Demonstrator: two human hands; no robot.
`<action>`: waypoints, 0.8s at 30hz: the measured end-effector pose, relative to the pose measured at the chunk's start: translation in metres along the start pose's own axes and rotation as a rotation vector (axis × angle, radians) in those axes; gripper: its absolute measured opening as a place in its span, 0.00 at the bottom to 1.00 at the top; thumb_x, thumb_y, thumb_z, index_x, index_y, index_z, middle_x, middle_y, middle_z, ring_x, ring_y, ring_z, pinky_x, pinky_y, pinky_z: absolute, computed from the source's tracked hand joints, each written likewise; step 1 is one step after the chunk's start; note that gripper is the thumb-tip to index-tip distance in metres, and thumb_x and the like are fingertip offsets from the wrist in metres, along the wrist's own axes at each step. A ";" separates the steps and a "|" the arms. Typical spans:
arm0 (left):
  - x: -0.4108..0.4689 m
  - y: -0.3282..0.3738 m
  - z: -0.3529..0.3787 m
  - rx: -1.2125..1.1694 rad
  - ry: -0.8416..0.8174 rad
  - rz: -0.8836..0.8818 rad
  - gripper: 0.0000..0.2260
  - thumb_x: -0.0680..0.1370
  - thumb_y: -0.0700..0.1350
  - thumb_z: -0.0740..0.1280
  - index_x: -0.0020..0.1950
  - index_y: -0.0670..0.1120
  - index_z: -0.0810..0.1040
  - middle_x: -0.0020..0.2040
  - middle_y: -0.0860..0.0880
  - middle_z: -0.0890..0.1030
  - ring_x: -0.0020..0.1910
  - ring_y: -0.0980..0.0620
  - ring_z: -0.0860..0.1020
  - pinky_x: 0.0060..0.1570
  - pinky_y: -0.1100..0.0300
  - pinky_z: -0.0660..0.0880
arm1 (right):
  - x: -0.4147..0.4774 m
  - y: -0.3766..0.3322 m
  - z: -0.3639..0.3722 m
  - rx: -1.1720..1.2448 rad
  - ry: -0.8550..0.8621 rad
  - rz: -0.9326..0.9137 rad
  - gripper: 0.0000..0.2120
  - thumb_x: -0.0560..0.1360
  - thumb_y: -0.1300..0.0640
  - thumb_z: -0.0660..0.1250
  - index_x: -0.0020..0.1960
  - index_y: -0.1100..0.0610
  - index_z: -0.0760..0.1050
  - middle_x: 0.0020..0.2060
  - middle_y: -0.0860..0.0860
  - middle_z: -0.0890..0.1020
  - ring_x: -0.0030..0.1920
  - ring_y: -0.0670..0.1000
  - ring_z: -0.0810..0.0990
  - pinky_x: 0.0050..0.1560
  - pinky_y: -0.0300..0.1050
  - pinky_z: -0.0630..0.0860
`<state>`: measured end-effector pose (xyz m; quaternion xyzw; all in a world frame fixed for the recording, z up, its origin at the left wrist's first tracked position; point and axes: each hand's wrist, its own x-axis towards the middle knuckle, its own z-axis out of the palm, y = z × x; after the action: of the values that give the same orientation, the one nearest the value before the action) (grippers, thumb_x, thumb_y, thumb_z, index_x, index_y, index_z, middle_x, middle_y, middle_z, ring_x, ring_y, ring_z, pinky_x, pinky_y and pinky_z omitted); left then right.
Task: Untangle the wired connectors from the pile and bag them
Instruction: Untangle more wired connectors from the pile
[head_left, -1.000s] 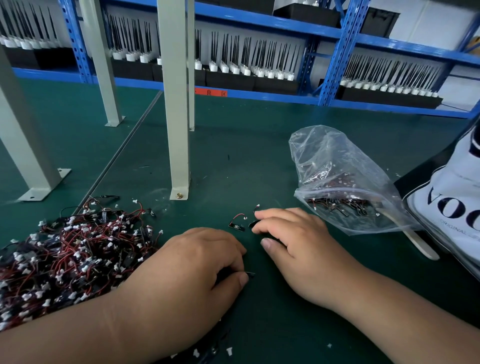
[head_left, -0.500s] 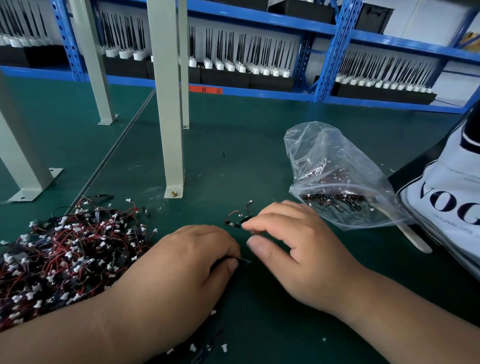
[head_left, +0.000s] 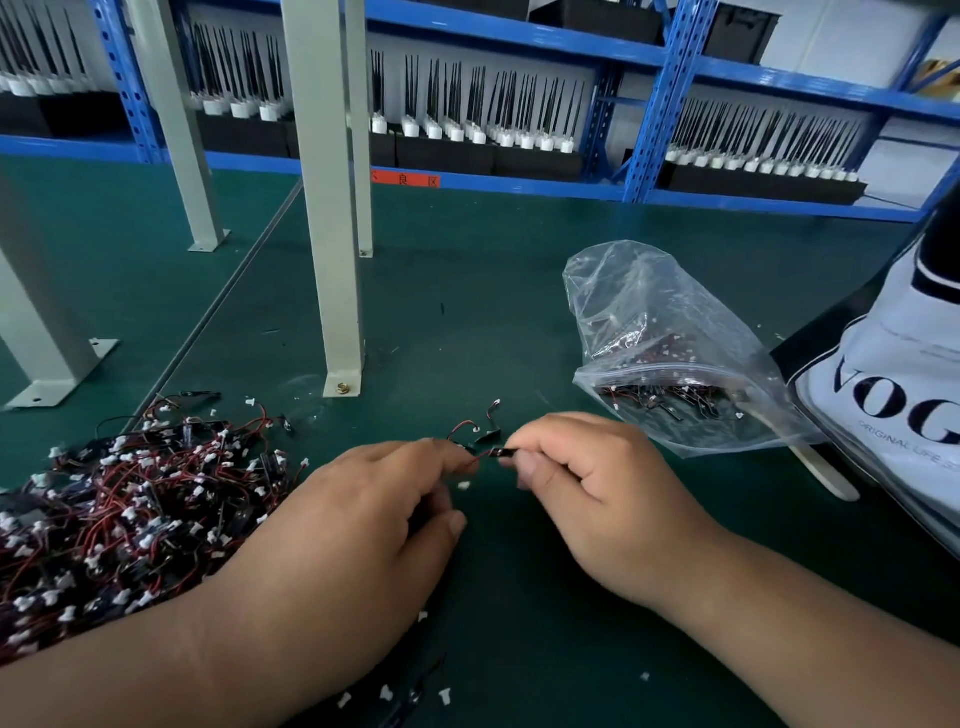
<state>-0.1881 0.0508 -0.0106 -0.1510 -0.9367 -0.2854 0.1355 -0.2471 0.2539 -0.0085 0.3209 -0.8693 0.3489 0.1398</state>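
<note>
The left hand (head_left: 353, 525) is curled, and its fingertips pinch the red wire end of one connector (head_left: 491, 453). The right hand (head_left: 597, 499) pinches the black end of the same connector between thumb and forefinger, so the piece is stretched between both hands, just above the mat (head_left: 467, 312). A few small white bits (head_left: 387, 693) lie on the mat near the wrists. Beside the left forearm lies the pile (head_left: 130, 509), a thick tangle of red and black wires with white plugs. Just behind the hands, two loose connectors (head_left: 470, 430) lie apart from the pile. Near the right hand sits the bag (head_left: 670, 322), of clear plastic with a zip strip across its near side. Many connectors are inside, heaped in the lower part. A pale stick (head_left: 826, 470) comes out from under it. At the right edge is a white tote (head_left: 893, 364) with dark letters. Farther back a grey post (head_left: 324, 208) is bolted to the mat. Behind it a blue rack (head_left: 649, 104) holds black trays (head_left: 441, 153) full of thin black antennas.
</note>
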 end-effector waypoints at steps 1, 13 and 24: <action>0.000 0.000 0.000 -0.001 -0.008 -0.002 0.13 0.75 0.52 0.67 0.59 0.62 0.73 0.50 0.66 0.75 0.50 0.67 0.71 0.46 0.74 0.66 | 0.001 0.003 0.000 -0.034 0.049 0.044 0.09 0.78 0.57 0.64 0.40 0.55 0.77 0.33 0.48 0.77 0.39 0.51 0.77 0.41 0.52 0.74; -0.003 0.005 -0.009 0.050 -0.057 0.044 0.14 0.65 0.59 0.65 0.33 0.51 0.66 0.39 0.56 0.72 0.43 0.57 0.72 0.42 0.63 0.67 | 0.008 0.020 -0.008 -0.349 0.208 0.241 0.10 0.73 0.57 0.71 0.34 0.55 0.77 0.28 0.46 0.78 0.32 0.51 0.77 0.34 0.49 0.76; 0.000 0.000 -0.002 0.088 -0.049 0.064 0.19 0.69 0.68 0.60 0.29 0.54 0.68 0.39 0.62 0.75 0.42 0.60 0.73 0.46 0.56 0.72 | 0.007 0.017 -0.004 -0.380 0.074 0.209 0.06 0.74 0.50 0.70 0.40 0.50 0.77 0.33 0.43 0.73 0.38 0.48 0.75 0.36 0.48 0.75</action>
<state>-0.1872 0.0498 -0.0088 -0.1818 -0.9460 -0.2358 0.1280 -0.2632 0.2624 -0.0111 0.1840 -0.9423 0.2029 0.1926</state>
